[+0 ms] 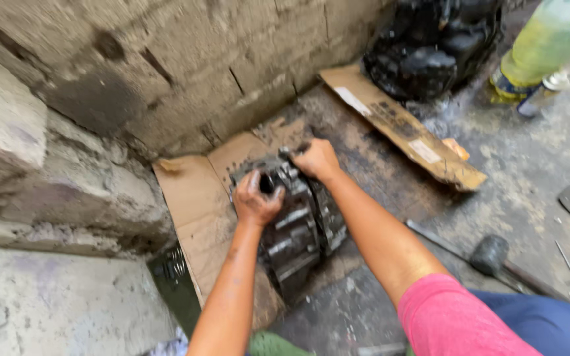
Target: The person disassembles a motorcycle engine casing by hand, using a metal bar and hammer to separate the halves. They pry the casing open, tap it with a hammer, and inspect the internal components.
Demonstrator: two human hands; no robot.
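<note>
Greasy metal engine part [298,224] sits on flattened cardboard [196,198] on the floor, close against a block wall [186,59]. Left hand [256,200] is curled tight over its near top edge; right hand [316,160] is closed on the far top corner — both grips hold the part. Plastic bottle [549,39] at upper right holds yellowish liquid, its top cut off by the frame. Black oily lump [430,46] beside it — blurred, hard to identify. Hammer [489,256] lies on the floor near the right arm.
</note>
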